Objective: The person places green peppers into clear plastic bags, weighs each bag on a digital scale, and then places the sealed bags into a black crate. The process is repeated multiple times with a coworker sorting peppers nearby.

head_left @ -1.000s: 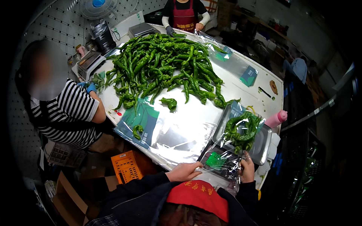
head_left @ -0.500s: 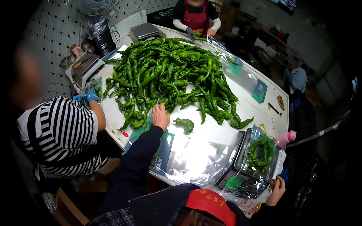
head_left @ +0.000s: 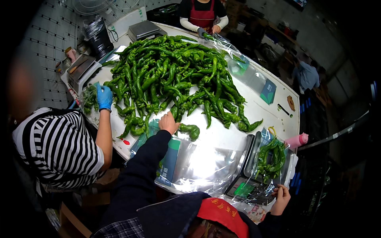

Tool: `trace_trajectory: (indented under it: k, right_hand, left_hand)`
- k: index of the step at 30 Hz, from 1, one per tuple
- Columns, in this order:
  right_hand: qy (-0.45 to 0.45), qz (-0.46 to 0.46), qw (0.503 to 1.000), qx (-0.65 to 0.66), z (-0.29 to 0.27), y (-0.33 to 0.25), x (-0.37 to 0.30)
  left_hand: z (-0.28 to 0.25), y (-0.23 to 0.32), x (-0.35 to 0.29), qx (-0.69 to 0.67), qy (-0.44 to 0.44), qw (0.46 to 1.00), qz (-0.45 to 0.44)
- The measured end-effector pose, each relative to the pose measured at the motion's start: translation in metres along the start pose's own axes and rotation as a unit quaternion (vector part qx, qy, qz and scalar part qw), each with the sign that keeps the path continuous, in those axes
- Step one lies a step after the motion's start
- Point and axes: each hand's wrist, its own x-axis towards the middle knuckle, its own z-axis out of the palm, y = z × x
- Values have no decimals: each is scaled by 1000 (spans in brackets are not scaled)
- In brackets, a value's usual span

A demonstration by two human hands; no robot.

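The right grip is bent, its thumb and fingertips nearly together at the near edge of a clear bag; whether it pinches the film, I cannot tell. Left of this grip is the lit green display of a black scale. Just beyond the same grip, the bag lies on the scale with a bunch of green peppers inside. Farther past them is a pink bottle.

The left grip is partly curled, knuckles up, and its fingertips are hidden, so I cannot tell whether it has hold of anything. A loose pepper lies just to its right. On its near side, flat printed bags lie on the white surface, partly under the sleeve. Right beyond this grip spreads a large pile of green peppers.

Well to the left of the left grip, a co-worker in a striped shirt has a blue-gloved hand at a bag of greens. Beyond the pile, farthest from both grips, stands a person in a dark red apron.
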Motion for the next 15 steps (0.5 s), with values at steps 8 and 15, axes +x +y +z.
trace_trajectory:
  k: [8,15]
  right_hand:
    - [-49,-5,999,5,3,8,3]
    - [-42,-8,998,36,-4,6,-1]
  left_hand:
    - [8,9,-5,94,23,995,15]
    - [-9,-7,1,150,68,982,92]
